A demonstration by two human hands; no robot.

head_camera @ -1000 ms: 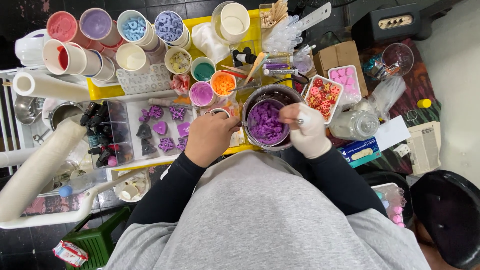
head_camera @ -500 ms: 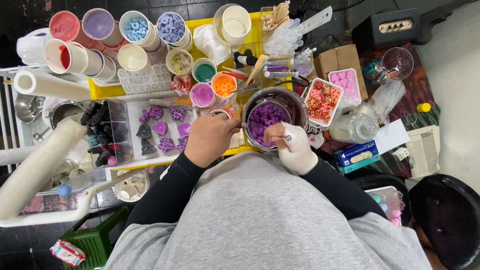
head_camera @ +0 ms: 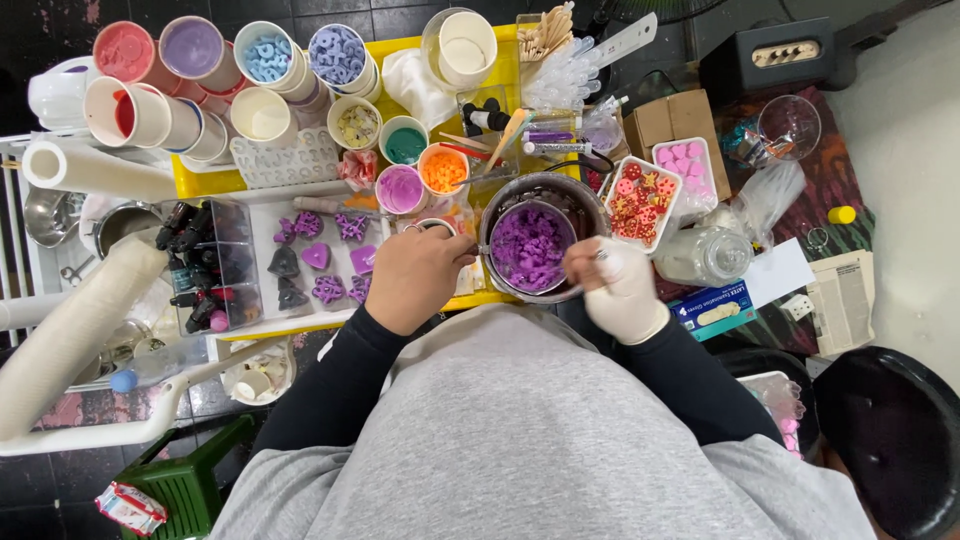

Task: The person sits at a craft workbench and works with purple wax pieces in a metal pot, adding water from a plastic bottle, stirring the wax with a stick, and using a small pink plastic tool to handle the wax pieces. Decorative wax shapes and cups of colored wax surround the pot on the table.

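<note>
One metal pot (head_camera: pixel 575 195) of purple chunks (head_camera: pixel 528 247): bare left hand (head_camera: pixel 415 277) grips its rim at nine o'clock, gloved right hand (head_camera: pixel 620 285) pinches chunks at three; cups crowd twelve.

The metal bowl (head_camera: pixel 545 250) at frame centre is hemmed in: small cups (head_camera: pixel 420 170) are packed above it, a white tray (head_camera: pixel 640 200) and a glass jar (head_camera: pixel 705 255) at right. Free room is left only below, toward the body.

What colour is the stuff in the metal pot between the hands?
Purple, in crumbly lumps, seen clearly in the head view.
</note>
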